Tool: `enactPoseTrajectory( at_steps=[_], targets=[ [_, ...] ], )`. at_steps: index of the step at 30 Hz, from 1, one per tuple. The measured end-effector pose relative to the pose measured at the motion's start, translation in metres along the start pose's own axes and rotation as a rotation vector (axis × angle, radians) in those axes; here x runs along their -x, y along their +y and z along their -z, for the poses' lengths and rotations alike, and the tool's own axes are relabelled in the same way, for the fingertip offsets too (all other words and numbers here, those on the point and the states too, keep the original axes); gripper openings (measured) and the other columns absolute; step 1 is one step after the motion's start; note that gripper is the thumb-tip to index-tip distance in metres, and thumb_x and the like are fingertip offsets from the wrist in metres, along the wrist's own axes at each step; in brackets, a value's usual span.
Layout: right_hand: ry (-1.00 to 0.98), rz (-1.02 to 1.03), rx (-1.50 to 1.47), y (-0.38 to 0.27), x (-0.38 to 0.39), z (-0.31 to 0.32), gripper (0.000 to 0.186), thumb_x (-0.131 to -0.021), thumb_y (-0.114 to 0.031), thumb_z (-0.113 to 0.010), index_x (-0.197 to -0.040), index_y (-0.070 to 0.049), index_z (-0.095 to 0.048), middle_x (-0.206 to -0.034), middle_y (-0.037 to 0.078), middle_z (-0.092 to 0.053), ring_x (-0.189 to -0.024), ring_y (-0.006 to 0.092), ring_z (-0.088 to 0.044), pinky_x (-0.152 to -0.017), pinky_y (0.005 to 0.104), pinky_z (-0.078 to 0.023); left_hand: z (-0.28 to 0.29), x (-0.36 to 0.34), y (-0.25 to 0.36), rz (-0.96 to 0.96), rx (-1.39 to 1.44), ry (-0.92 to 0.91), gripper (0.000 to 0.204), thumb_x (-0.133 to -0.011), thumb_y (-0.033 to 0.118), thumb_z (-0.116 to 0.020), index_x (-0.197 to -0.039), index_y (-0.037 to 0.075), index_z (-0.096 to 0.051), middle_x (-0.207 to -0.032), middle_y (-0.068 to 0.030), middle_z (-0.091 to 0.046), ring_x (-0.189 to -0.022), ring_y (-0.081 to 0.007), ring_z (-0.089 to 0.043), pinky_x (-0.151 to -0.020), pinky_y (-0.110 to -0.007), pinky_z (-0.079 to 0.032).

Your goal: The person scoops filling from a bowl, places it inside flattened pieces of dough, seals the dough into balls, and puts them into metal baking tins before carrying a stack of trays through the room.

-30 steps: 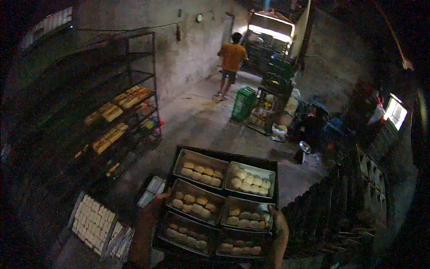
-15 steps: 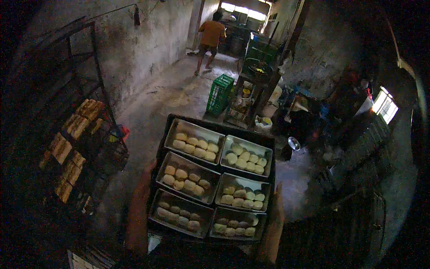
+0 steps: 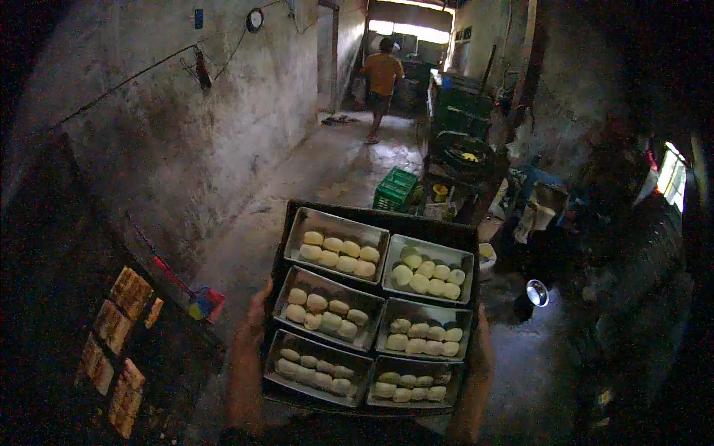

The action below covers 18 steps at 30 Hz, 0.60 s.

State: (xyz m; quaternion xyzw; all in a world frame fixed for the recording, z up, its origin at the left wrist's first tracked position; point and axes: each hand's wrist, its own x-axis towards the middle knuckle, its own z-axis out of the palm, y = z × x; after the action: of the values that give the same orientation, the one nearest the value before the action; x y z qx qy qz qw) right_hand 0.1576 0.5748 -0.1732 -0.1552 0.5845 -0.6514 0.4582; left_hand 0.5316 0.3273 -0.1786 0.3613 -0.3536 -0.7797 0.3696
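Note:
A dark flat tray (image 3: 433, 225) is carried level in front of me. On it stand several metal loaf tins (image 3: 336, 270) in two columns, each filled with rows of pale round dough pieces (image 3: 419, 283). My left hand (image 3: 255, 321) grips the tray's left side, its fingers mostly hidden in shadow. Along the right side, my right hand (image 3: 482, 355) holds the tray's edge, and its fingertips are hidden behind the rim.
Ahead, a person (image 3: 383, 78) in an orange shirt walks on the concrete floor (image 3: 282, 175). A green crate (image 3: 396, 189) stands beside a cluttered bench (image 3: 465, 119). Golden-brown slabs (image 3: 111, 327) lie low on the left. A shiny round metal object (image 3: 537, 293) is at right.
My view has swung leftward and up, and the tray shows slightly further right. The person ahead has walked further off. The crate is now partly hidden behind the tray.

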Motion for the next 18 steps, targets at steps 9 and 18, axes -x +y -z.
enactPoseTrajectory(
  at_steps=[9, 18],
  targets=[
    [-0.063, -0.012, 0.014, -0.022, -0.016, 0.006, 0.067, -0.097, -0.054, -0.044, -0.143, -0.005, -0.04, -0.14, 0.013, -0.048, -0.124, 0.0265, -0.049, -0.104, 0.0393, -0.038, -0.025, 0.037, 0.01, 0.02, -0.014, 0.12, 0.057, -0.092, 0.052, -0.053, -0.126, 0.006, -0.057, -0.12, -0.0098, -0.063, -0.105, -0.0231, -0.062, -0.092, -0.038, -0.048],
    [-0.073, 0.012, 0.025, -0.026, -0.018, -0.003, 0.067, -0.097, -0.054, -0.043, -0.143, -0.005, -0.04, -0.14, 0.013, -0.047, -0.123, 0.0266, -0.049, -0.103, 0.0393, -0.038, -0.036, 0.045, 0.023, -0.046, -0.132, 0.197, 0.063, -0.091, 0.056, -0.05, -0.131, 0.008, -0.054, -0.125, -0.0115, -0.06, -0.113, -0.0256, -0.058, -0.099, -0.036, -0.043]
  ],
)
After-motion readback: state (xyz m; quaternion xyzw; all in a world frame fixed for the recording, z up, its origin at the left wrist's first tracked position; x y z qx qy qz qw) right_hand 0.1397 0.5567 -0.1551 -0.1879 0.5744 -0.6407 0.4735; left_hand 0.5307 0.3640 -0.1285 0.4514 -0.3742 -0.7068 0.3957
